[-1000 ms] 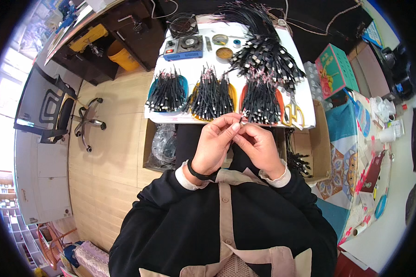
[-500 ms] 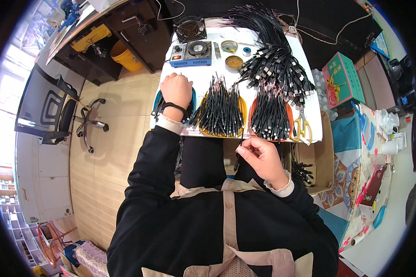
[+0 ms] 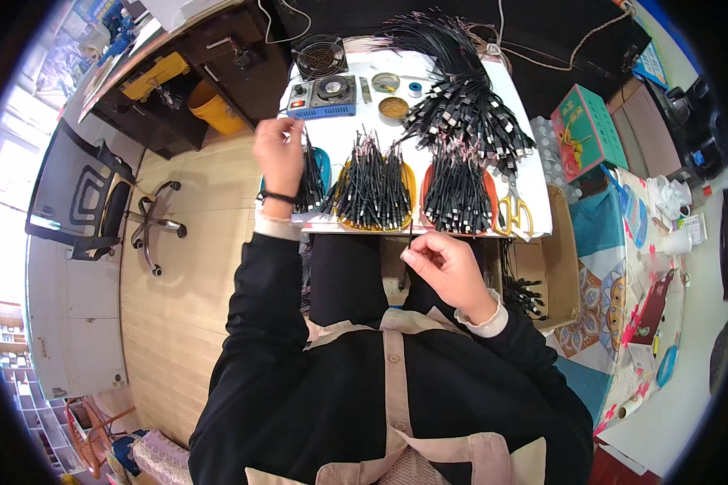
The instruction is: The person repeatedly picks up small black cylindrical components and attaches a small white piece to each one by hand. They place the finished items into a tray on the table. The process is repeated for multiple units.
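My left hand (image 3: pixel 278 160), a dark band on its wrist, is over the outer side of a blue tray (image 3: pixel 325 159). Its fingers are closed, and what they may pinch is too small to make out. Black cables (image 3: pixel 309 190) lie in that tray. Below the table's front edge, my right hand (image 3: pixel 451 273) pinches a thin black cable (image 3: pixel 410 236) between thumb and fingers. In front of me are a yellow tray (image 3: pixel 412 182) and an orange tray (image 3: pixel 493 194), both heaped with short black cables with pinkish wire ends.
At the back stand a blue heating unit (image 3: pixel 322 109), a fan (image 3: pixel 320 58), a round tin (image 3: pixel 393 110) and a solder spool (image 3: pixel 415 89). A large cable bundle (image 3: pixel 471 113) covers the back right. Yellow-handled scissors (image 3: pixel 514 217) lie at the right edge, near a cardboard box (image 3: pixel 565 267).
My left hand has moved left and slightly up from over the blue tray, uncovering more cables. My right hand keeps its pinch on the cable. The whole view has shifted slightly.
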Motion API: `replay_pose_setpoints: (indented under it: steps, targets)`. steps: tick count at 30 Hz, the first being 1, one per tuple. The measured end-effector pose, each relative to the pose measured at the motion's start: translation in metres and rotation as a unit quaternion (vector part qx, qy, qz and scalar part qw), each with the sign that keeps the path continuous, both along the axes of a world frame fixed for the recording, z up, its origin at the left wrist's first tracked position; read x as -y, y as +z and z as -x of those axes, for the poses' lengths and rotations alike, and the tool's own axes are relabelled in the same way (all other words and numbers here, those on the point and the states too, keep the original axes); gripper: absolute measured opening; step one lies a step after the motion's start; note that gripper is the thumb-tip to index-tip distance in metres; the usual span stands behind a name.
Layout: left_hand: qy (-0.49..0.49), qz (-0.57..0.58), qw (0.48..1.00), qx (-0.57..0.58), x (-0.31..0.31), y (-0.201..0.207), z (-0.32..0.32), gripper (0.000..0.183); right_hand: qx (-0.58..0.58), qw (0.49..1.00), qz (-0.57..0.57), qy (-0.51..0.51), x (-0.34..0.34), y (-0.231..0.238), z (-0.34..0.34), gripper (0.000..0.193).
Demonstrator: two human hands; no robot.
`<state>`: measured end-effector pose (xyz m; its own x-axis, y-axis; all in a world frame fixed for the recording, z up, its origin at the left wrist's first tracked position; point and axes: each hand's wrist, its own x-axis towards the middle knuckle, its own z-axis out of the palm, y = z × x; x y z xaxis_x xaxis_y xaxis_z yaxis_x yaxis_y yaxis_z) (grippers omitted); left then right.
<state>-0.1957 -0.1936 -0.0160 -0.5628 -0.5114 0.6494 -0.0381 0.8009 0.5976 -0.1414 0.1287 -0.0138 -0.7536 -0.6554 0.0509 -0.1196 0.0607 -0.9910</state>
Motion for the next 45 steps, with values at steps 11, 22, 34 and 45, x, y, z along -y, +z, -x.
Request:
replay_pose_setpoints:
  steps: [11, 22, 34, 45]
  targets:
    - [-0.393, -0.539, 0.745, 0.000, -0.130, 0.051, -0.122, 0.007, -0.014, 0.999, 0.037, 0.030, -0.001, 0.033, -0.021, 0.014]
    - [-0.428, -0.580, 0.692, 0.020, -0.169, 0.023, -0.155, 0.006, -0.170, 0.985, 0.024, 0.016, -0.014, 0.023, -0.043, 0.010]
    - [-0.471, -0.573, 0.670, 0.031, -0.193, 0.014, -0.174, 0.004, 0.124, 0.971, 0.194, 0.062, -0.040, 0.032, -0.035, 0.010]
    - [-0.538, -0.693, 0.477, 0.050, -0.189, 0.007, -0.183, 0.010, -0.180, 0.957, 0.226, 0.017, -0.036, 0.020, -0.055, 0.005]
